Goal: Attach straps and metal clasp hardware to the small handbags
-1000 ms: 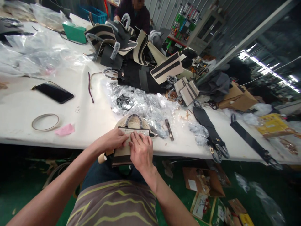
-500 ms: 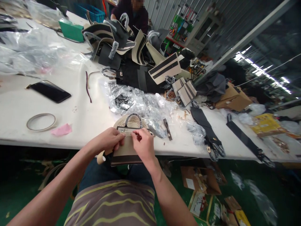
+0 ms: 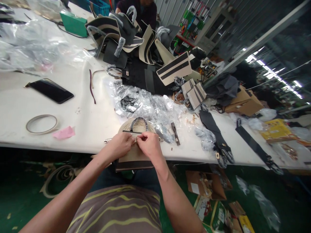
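A beige handbag panel [image 3: 137, 155] with dark bands leans against the table's front edge before me. It has a dark looped handle [image 3: 139, 120] at the top, wrapped in clear plastic. My left hand [image 3: 123, 144] is closed near the panel's top, its fingertips at a small pale strip [image 3: 134, 138]. My right hand [image 3: 149, 144] pinches at the other end of that strip, close to the left fingertips. A round coil of beige cord or tape [image 3: 123, 125] lies behind the panel. Metal clasps [image 3: 107, 140] show at the panel's left. My fingers hide much of the strip.
Crumpled clear plastic [image 3: 150, 106] covers the table beyond the panel. At the left are a phone [image 3: 52, 90], a tape roll [image 3: 29, 129] and pink paper [image 3: 64, 132]. Striped bag panels [image 3: 175, 68] pile up at the back, where a person [image 3: 148, 14] is. Black straps [image 3: 213, 129] lie right.
My left hand has moved right, closer to the right fingertips. The curled pale tape that hung below the left hand is out of sight. The view has shifted slightly.
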Available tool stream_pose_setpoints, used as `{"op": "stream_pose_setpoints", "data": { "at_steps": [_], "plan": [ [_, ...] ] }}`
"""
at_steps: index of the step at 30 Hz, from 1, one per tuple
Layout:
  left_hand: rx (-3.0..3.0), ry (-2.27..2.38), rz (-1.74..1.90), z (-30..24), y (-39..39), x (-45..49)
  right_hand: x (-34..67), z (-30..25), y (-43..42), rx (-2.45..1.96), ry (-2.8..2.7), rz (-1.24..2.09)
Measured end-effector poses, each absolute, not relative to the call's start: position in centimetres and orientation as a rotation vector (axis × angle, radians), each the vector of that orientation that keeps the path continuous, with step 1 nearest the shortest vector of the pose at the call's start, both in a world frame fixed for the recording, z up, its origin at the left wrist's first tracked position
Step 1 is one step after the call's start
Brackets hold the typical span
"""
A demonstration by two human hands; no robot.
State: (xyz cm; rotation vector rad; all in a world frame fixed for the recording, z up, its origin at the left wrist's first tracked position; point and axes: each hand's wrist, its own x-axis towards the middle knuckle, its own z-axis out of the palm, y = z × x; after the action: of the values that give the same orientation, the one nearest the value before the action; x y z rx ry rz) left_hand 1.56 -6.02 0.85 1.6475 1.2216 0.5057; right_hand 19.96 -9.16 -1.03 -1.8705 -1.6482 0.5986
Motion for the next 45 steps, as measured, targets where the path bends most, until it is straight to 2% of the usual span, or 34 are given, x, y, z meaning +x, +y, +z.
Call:
{"op": "stream_pose_setpoints", "data": {
  "at_steps": [5, 10, 14, 21, 26, 29, 33, 39, 45],
  "plan": [
    [1.916, 1.248, 0.511, 0.9, -7.0, 2.0, 19.9, -0.5, -8.2, -1.947, -1.64, 0.719],
    [1.845, 1.22, 0.616, 5.4, -9.8, 0.4, 20.5, -0.8, -7.9, -1.929, -1.676, 0.706],
    [1.652, 1.282, 0.723, 8.4, -10.7, -1.5, 20.6, -1.1, -9.5, -1.767, -1.724, 0.59],
    [1.258, 1.239, 0.748, 4.6, -12.2, -4.3, 19.3, -2.3, -14.1, -1.598, -1.981, 0.104],
    [1.213, 1.407, 1.16, 6.3, -14.7, -3.8, 18.6, -4.0, -15.0, -1.632, -2.065, 0.022],
    [1.123, 1.347, 1.355, 7.9, -15.3, -3.4, 18.9, -4.7, -15.1, -1.577, -2.073, -0.019],
    [1.013, 1.131, 1.341, 7.6, -15.2, -4.0, 19.6, -5.0, -15.2, -1.484, -2.04, -0.062],
    [1.005, 1.102, 0.976, 4.5, -15.5, -3.1, 21.1, -1.8, -15.3, -1.434, -1.758, 0.171],
    [1.082, 1.072, 0.816, 1.9, -16.0, 0.1, 22.4, 3.2, -14.6, -1.442, -1.473, 0.836]
  ]
}}
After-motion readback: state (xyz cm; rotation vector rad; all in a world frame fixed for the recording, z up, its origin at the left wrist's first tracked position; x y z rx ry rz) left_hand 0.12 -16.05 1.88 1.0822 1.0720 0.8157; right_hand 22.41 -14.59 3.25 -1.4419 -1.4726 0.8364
